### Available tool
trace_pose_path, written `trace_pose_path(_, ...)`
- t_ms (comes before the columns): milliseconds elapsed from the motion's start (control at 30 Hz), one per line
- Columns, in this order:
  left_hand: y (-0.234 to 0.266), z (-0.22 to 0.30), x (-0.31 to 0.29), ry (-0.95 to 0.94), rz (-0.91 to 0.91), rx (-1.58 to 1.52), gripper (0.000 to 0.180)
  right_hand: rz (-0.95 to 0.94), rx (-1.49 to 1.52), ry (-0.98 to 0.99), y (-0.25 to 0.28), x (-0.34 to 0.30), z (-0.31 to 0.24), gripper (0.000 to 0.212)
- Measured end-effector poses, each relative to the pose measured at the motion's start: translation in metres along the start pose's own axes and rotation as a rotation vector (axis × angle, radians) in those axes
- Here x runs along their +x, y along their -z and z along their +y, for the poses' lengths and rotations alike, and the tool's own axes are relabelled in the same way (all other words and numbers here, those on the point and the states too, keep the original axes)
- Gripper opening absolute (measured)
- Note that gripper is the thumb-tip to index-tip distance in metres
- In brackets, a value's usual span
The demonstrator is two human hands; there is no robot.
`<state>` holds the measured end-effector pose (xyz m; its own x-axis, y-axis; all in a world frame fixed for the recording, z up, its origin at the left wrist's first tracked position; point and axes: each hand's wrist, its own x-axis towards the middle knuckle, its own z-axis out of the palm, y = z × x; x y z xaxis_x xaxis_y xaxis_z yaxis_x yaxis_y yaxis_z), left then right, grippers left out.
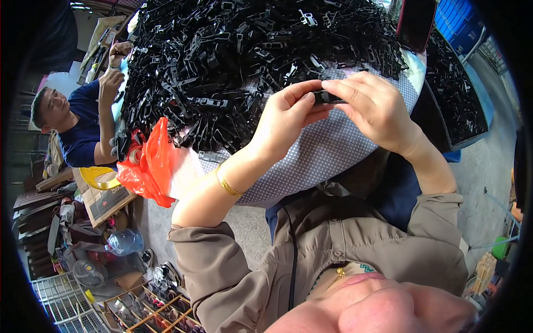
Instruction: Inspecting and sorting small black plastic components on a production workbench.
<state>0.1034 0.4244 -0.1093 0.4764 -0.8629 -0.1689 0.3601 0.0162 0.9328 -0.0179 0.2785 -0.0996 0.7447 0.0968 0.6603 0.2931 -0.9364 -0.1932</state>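
Observation:
Between the fingertips of both my hands is a small black plastic part [327,98], partly covered by the fingers. My left hand [284,117] pinches its left end with thumb and forefinger. Its right end is gripped by my right hand [378,109]. Both hands are raised over the near edge of a table with a grey dotted cloth [333,145]. Just beyond them rises a large heap of black plastic parts [222,61], many with rectangular openings.
A red plastic bag [152,164] lies at the table's left edge. Across the left side, a co-worker in a dark blue shirt [83,130] handles something small. At right are a bin of black parts [452,91] and an upright phone-like device [416,25].

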Motion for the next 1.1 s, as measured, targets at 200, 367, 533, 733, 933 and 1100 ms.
trace_pose_path(200, 0.001, -0.004, -0.002, -0.113, 0.066, 0.287, 0.034, 0.11, -0.043, 0.006, -0.014, -0.002, -0.01, 0.045)
trace_pose_path(367, 0.001, -0.003, -0.001, -0.15, 0.052, 0.134, 0.04, 0.114, 0.067, 0.002, -0.016, -0.003, -0.008, 0.042)
trace_pose_path(533, 0.004, 0.012, -0.008, -0.228, -0.021, 0.219, 0.048, -0.191, 0.961, -0.699, 0.001, -0.002, -0.003, 0.036)
trace_pose_path(733, 0.0, 0.017, -0.011, -0.265, -0.078, 0.321, 0.056, -0.052, 1.029, -0.699, -0.004, -0.009, -0.001, 0.025)
trace_pose_path(933, 0.036, 0.068, -0.013, -0.61, 0.095, 1.274, 0.046, -0.431, 0.927, -0.595, 0.042, -0.011, 0.029, 0.025)
trace_pose_path(1100, 0.097, 0.089, -0.014, -0.336, 0.458, 2.093, 0.029, -0.852, 0.713, -0.27, 0.049, -0.013, 0.034, 0.027)
